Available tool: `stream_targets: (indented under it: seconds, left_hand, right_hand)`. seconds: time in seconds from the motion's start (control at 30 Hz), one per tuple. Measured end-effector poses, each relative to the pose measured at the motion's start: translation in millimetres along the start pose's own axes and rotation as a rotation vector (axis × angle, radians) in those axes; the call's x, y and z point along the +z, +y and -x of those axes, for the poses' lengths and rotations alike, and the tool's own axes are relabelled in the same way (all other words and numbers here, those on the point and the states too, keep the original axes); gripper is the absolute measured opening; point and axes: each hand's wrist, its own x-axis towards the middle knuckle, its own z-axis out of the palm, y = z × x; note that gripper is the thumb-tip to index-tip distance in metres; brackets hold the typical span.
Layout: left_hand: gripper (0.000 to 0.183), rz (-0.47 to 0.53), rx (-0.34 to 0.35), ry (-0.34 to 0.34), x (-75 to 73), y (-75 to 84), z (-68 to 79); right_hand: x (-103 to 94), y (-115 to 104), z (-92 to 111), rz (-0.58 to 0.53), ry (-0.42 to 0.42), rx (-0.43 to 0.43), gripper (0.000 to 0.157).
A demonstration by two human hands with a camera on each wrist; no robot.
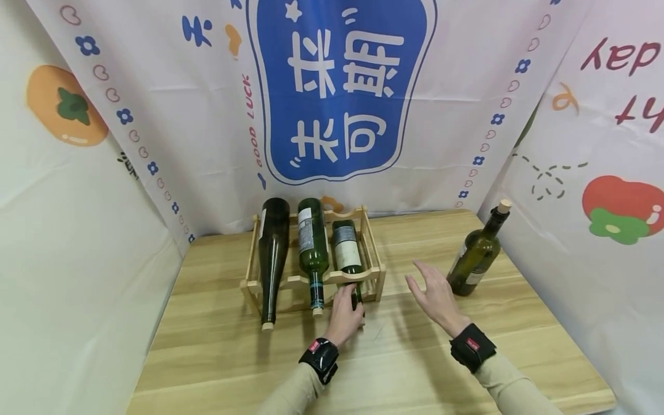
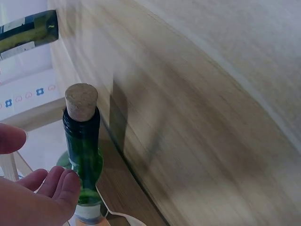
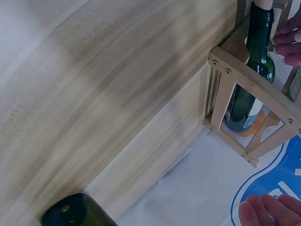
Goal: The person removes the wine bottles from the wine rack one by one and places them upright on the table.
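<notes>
My left hand (image 1: 344,317) is at the neck of a green wine bottle (image 1: 346,245) lying in the right slot of a wooden wine rack (image 1: 381,276). In the left wrist view its fingertips (image 2: 69,186) are right beside the neck, below the cork (image 2: 81,101), and the thumb stands apart from them. My right hand (image 1: 437,294) is held over the table with fingers extended and nothing in it. It is just left of an upright dark green bottle (image 1: 477,259) with a cork. In the right wrist view, fingers (image 3: 268,212) show at the bottom edge.
Two more corked bottles lie in the rack: a long dark bottle (image 1: 274,242) at left and a green bottle (image 1: 313,236) in the middle. Their necks point toward me. Printed cloth (image 1: 207,144) hangs behind and beside the wooden table (image 1: 207,357).
</notes>
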Motion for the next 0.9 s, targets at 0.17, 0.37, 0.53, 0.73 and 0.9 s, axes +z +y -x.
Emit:
stream_targets:
  seconds: [0.17, 0.37, 0.53, 0.73, 0.9]
  left_hand:
    - [0.045, 0.033, -0.004, 0.009, -7.9, -4.1, 1.2]
    - [0.046, 0.064, -0.020, 0.025, -15.2, -11.5, 4.0]
    - [0.047, 0.180, -0.052, 0.022, -18.3, -15.0, 5.3]
    - [0.049, 0.215, -0.126, -0.014, -23.6, -17.7, 8.7]
    - [0.053, 0.161, -0.213, -0.068, -27.3, -20.9, 11.8]
  right_hand:
    - [2.3, -5.3, -4.9, 0.002, -0.007, -0.016, 0.046]
    - [7.8, -12.6, -9.6, -0.011, -0.029, -0.043, 0.047]
    - [14.7, -18.1, -14.3, -0.012, -0.037, -0.076, 0.048]
    - [20.6, -26.5, -19.5, -0.038, -0.032, -0.125, 0.049]
    - [23.1, -31.9, -23.0, -0.051, -0.044, -0.127, 0.049]
